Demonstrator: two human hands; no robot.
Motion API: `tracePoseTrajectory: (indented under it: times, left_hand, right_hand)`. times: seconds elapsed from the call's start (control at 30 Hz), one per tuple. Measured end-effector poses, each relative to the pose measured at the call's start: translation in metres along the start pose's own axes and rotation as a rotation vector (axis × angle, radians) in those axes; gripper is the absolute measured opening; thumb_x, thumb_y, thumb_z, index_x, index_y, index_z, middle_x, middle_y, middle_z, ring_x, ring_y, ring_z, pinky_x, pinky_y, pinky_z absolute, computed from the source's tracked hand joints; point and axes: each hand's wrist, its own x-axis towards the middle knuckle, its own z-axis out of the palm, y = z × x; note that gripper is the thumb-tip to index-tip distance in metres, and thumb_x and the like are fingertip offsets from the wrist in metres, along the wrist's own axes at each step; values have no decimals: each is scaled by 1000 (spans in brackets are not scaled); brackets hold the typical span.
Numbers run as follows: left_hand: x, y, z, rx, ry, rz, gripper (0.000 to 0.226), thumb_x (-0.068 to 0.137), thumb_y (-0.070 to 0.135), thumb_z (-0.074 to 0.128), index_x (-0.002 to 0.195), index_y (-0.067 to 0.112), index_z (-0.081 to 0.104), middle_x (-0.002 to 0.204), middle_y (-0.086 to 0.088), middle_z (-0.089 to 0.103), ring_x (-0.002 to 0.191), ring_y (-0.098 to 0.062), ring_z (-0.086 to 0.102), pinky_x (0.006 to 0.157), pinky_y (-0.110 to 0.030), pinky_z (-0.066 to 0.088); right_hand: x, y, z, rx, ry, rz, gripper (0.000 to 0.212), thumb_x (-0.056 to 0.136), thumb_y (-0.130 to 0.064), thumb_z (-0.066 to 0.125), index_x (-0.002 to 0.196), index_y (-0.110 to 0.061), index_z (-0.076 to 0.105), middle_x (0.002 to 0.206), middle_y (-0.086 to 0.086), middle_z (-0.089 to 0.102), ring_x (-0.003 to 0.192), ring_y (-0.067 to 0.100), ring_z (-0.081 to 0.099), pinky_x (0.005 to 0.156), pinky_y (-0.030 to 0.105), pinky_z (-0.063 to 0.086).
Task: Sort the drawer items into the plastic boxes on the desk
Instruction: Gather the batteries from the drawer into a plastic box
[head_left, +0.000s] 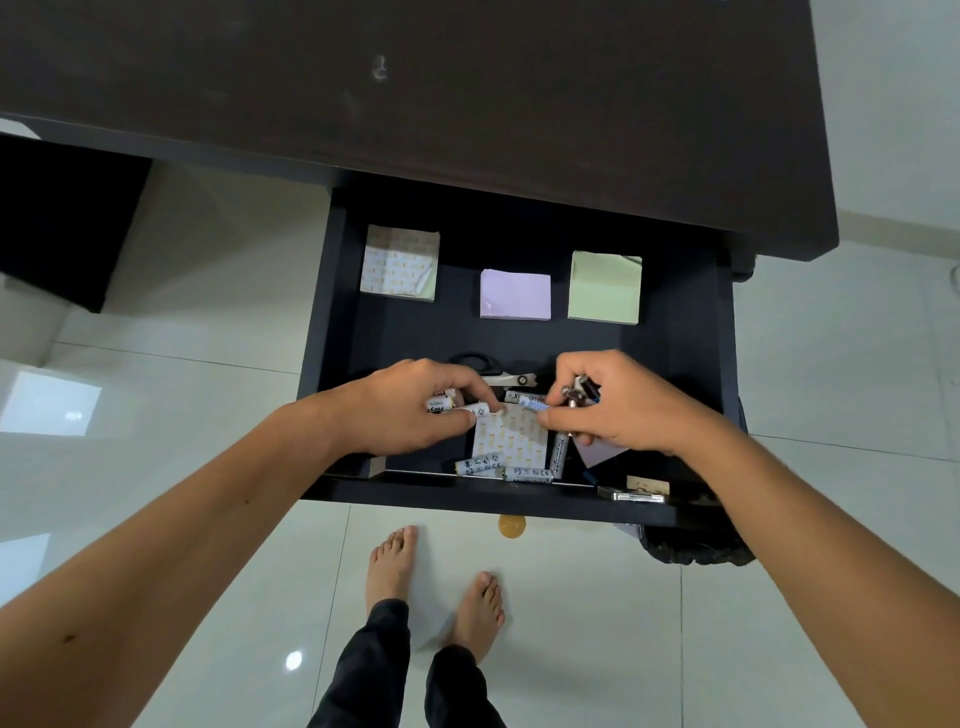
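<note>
The dark drawer (691, 332) stands pulled out under the desk. Inside it my left hand (410, 405) grips white batteries (441, 402) near the front. My right hand (623, 402) holds small metal clips (579, 389) and pinches a blue-and-white item (532, 405). More white batteries (527, 473) lie along the drawer's front beside a patterned note pad (511, 436). Black-handled scissors (498, 371) lie behind my hands, partly hidden. At the back sit a patterned pad (397, 262), a purple pad (514, 293) and a green pad (605, 286).
The dark desk top (467, 93) fills the upper view; no plastic boxes show in it. A metal item (631, 494) and a small tan piece (647, 483) lie at the drawer's front right corner. White tiled floor (805, 597) and my bare feet (436, 582) lie below.
</note>
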Motion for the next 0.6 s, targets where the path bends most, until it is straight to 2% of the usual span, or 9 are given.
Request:
tracePoseTrajectory:
  times: [0.03,0.1,0.17,0.23,0.27,0.33,0.43,0.53,0.6]
  left_hand:
    - [1,0,1,-20,14,-3,21,101,33,65,115,48,67,104,22,68,93,-10,69,80,-33,58]
    - [2,1,3,-43,41,3,16,97,34,71,105,45,64,97,18,67,83,-8,67,78,-32,55]
    - [2,3,5,-24,33,19,16,93,39,77,99,39,62,97,19,67,85,4,64,81,-19,49]
    - [3,5,6,53,-4,0,25,87,47,80,90,34,59,95,17,66,79,4,65,72,-13,45]
    - [5,5,6,117,-11,-14,29,84,51,81,85,34,58,94,16,66,78,-2,65,69,-17,46]
    - [8,5,8,229,3,-36,35,79,58,83,78,35,57,90,14,65,88,-8,60,74,-28,47]
    - [10,7,11,268,23,-87,37,72,61,87,91,36,67,100,14,67,105,-10,53,85,-33,48]
    - [12,11,12,329,12,-99,47,69,59,89,106,38,70,110,13,67,112,-12,51,88,-32,48]
    - [13,13,12,369,15,-96,48,68,59,90,107,39,70,105,14,66,110,-13,53,91,-34,50]
  right_hand:
    - [-3,-1,-4,70,-6,11,17,89,-25,84,91,-18,69,84,3,76,63,12,70,57,22,51]
    - [-7,-1,-8,232,-31,24,12,95,-16,78,106,-17,72,84,5,76,59,15,63,48,18,43]
    - [-9,-1,-11,340,-67,34,27,102,-12,68,126,-24,72,78,9,73,45,13,48,39,22,28]
    - [-7,-1,-12,340,-79,48,31,105,-15,63,129,-31,73,75,15,72,40,16,32,41,27,20]
    - [-6,-1,-11,338,-76,51,27,105,-17,64,126,-30,74,75,18,73,40,17,28,42,26,20]
    - [-3,0,-9,335,-51,54,17,101,-24,71,117,-25,75,76,22,73,38,17,30,38,22,21]
    - [1,0,-5,287,26,61,18,92,-28,81,104,-20,70,72,14,73,46,20,54,37,21,33]
    - [5,2,-1,91,93,20,18,90,-26,84,94,-21,67,68,-4,72,55,13,70,53,28,55]
    - [8,3,1,-53,115,10,17,88,-31,86,91,-25,70,71,-4,73,54,8,70,64,36,59]
